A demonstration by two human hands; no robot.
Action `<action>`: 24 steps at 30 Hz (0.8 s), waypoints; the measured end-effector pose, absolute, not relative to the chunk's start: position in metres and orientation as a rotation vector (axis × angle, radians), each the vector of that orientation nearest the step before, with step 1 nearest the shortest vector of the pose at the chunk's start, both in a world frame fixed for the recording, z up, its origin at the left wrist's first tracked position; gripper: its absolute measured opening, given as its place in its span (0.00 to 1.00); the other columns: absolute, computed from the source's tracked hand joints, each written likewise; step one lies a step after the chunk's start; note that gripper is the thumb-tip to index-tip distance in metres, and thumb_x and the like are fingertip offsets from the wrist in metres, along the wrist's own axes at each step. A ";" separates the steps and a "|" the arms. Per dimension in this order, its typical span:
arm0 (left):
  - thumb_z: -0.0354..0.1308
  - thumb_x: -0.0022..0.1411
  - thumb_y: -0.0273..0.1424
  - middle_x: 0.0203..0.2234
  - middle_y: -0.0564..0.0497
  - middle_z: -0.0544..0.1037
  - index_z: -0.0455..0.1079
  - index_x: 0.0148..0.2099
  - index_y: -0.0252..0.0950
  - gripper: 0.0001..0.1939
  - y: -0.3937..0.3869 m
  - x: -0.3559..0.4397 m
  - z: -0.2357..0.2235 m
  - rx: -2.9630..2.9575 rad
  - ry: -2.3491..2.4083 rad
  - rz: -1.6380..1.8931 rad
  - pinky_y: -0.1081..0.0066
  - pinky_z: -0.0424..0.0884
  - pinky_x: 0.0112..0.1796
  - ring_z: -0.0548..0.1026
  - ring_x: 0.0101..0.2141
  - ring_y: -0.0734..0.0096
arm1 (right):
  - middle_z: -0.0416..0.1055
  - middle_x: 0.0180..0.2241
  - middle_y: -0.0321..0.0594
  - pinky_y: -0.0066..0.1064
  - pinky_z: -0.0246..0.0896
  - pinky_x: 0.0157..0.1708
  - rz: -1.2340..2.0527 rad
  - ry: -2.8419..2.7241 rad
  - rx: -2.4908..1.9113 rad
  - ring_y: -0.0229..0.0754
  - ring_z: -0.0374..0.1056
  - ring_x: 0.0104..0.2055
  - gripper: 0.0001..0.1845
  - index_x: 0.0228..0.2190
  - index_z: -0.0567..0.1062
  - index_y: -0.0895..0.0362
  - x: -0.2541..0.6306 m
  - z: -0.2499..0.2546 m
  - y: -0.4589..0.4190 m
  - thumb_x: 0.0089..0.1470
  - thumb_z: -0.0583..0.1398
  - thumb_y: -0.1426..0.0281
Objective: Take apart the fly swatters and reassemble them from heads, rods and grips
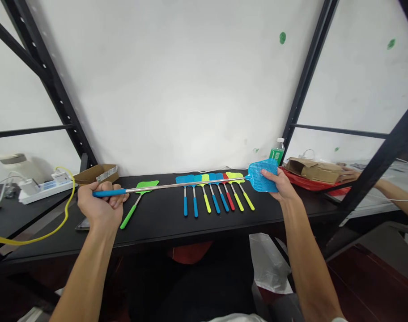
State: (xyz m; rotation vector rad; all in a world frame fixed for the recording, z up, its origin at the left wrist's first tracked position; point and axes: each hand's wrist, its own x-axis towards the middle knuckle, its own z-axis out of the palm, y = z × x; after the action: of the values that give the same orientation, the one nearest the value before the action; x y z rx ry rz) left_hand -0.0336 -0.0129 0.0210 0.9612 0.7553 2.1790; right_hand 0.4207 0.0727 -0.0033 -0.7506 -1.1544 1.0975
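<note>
Stretched out level between my two hands is a blue fly swatter (263,172) with a long metal rod. My left hand (101,203) is closed around its blue grip at the left end. At the other end, my right hand (281,182) pinches the perforated head, thumb on the face turned to me. Behind and below the rod, several swatters in blue, yellow-green and red (230,201) lie side by side on the black table (157,223), handles pointing toward me. A green fly swatter (128,216) lies apart from them, just right of my left hand.
A small cardboard box (90,175) and a white power strip (44,190) with a yellow cable (68,208) are at the left. A green-labelled bottle (277,152) stands at the back right. Beyond it lie torn cardboard (313,170) and another person's hand (350,172). Black shelf posts (308,67) flank the table.
</note>
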 end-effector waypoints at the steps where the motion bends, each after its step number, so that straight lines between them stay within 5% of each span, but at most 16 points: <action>1: 0.46 0.60 0.34 0.07 0.58 0.46 0.46 0.16 0.39 0.21 -0.013 -0.028 0.021 0.948 0.752 2.173 0.70 0.53 0.17 0.48 0.10 0.77 | 0.81 0.34 0.41 0.38 0.76 0.34 1.107 -1.161 -0.751 0.49 0.78 0.34 0.22 0.35 0.78 0.55 0.414 -0.002 0.070 0.37 0.75 0.61; 11: 0.44 0.62 0.37 0.08 0.58 0.47 0.46 0.18 0.40 0.21 -0.008 0.042 0.001 1.124 0.831 1.936 0.71 0.56 0.20 0.49 0.11 0.78 | 0.80 0.36 0.44 0.41 0.75 0.35 1.237 -1.398 -0.653 0.51 0.77 0.35 0.20 0.36 0.80 0.54 0.335 -0.004 0.050 0.44 0.71 0.55; 17: 0.43 0.63 0.37 0.09 0.59 0.46 0.46 0.18 0.40 0.22 -0.009 0.052 -0.010 1.135 0.760 1.802 0.70 0.55 0.20 0.48 0.11 0.78 | 0.77 0.27 0.40 0.31 0.67 0.19 1.258 -1.409 -0.631 0.40 0.69 0.20 0.18 0.35 0.80 0.54 0.319 -0.005 0.037 0.47 0.70 0.55; 24: 0.48 0.64 0.38 0.09 0.57 0.53 0.55 0.17 0.38 0.23 -0.008 0.047 -0.005 1.291 0.921 1.621 0.72 0.55 0.19 0.52 0.12 0.77 | 0.76 0.26 0.39 0.29 0.65 0.19 1.254 -1.442 -0.665 0.38 0.68 0.20 0.18 0.32 0.80 0.56 0.339 0.001 0.047 0.46 0.70 0.56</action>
State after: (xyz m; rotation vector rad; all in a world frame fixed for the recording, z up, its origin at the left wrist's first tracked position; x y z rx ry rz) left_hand 0.0475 -0.0081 -0.0047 1.2911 0.9206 1.6213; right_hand 0.3394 0.0468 0.0014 -0.6653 -1.4418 1.2537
